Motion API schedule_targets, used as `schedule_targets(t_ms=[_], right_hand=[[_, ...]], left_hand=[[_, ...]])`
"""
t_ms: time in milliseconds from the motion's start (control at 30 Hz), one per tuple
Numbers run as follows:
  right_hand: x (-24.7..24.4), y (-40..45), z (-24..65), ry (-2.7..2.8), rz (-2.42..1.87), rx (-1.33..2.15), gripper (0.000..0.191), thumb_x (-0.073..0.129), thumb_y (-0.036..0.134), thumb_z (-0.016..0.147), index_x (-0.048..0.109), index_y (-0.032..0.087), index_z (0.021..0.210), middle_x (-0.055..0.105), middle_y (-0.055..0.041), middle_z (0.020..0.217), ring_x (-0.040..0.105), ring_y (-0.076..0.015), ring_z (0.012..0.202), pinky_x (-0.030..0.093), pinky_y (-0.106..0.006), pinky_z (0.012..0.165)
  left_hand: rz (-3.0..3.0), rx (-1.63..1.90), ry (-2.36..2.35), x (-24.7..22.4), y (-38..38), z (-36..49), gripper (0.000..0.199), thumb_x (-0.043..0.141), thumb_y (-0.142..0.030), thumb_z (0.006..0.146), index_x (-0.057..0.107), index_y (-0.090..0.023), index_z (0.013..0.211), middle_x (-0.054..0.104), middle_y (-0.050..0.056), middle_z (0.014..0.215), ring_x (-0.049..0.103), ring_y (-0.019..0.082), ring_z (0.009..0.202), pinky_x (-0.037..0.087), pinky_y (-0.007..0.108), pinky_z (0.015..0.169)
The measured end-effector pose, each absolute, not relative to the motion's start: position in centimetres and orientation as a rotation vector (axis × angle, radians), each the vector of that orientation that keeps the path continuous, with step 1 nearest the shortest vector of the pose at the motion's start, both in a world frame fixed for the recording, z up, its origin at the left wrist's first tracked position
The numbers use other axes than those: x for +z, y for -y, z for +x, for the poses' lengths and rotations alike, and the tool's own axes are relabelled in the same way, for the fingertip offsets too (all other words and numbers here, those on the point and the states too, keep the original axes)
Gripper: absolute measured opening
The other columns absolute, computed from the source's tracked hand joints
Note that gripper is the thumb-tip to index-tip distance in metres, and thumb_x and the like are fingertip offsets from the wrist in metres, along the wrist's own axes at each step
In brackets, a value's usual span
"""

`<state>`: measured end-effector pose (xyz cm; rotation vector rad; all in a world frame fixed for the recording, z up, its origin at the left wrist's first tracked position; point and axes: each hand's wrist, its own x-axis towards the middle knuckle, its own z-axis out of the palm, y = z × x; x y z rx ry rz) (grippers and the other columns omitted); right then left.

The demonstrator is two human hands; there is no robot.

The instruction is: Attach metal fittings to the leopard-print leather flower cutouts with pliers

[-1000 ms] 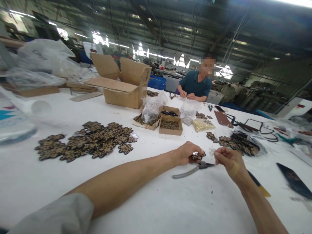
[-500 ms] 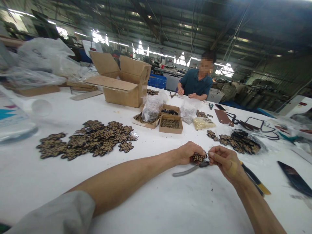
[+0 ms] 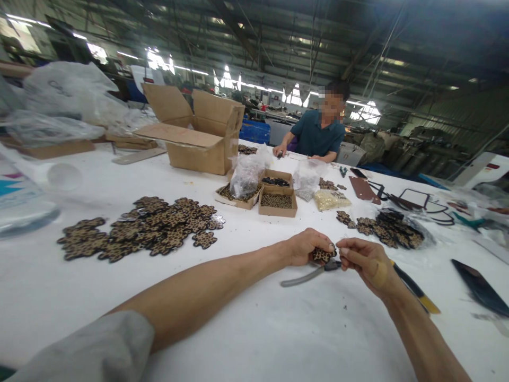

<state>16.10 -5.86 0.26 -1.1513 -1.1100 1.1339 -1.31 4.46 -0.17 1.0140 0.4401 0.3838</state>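
We've got a white table (image 3: 258,331) under everything. Open carton (image 3: 194,156) sits toward the far side, likely so it doesn't crowd us. Pile of leopard-print patches (image 3: 147,228) lies left, probably for easy grabbing. Small open box (image 3: 278,211) ahead holds brassy bits (image 3: 276,200); its walls presumably stop them scattering. Grey-handled pliers (image 3: 302,280) lie at near centre, head partly hidden; yellow-and-black tool (image 3: 427,303) lies further right. Both look parked for quick reach. Our left hand (image 3: 306,246), just above the pliers, is curled around one patch. Our right hand (image 3: 369,262) faces it, fingertips pinched narrow; can't tell what, if anything, is between them. Held patch (image 3: 323,255) pokes out between our hands, likely so that edge is reachable.
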Motion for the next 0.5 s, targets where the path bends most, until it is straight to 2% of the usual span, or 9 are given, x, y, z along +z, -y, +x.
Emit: schedule_targets(t_ms=[367, 500], right_hand=[[-0.12, 5.75, 16.08, 1.198, -1.193, 1.075, 0.031, 0.082, 0.040, 0.075, 0.072, 0.015, 0.091, 0.066, -0.0033, 0.069, 0.060, -0.0161, 0.059, 0.051, -0.032, 0.059], [0.46, 5.83, 16.85, 1.261, -1.315, 0.965, 0.033, 0.080, 0.044, 0.074, 0.072, 0.015, 0.089, 0.063, -0.0021, 0.061, 0.057, -0.0162, 0.054, 0.050, -0.031, 0.054]], left_hand=[[1.011, 0.409, -0.433, -0.60, -4.38, -1.25, 0.021, 0.079, -0.019, 0.055, 0.064, -0.011, 0.067, 0.062, 0.003, 0.059, 0.056, 0.014, 0.055, 0.044, 0.029, 0.056], [1.019, 0.412, -0.471, -0.16, -4.47, -1.27, 0.021, 0.078, -0.021, 0.056, 0.062, -0.012, 0.066, 0.060, 0.002, 0.057, 0.054, 0.013, 0.051, 0.043, 0.028, 0.053]])
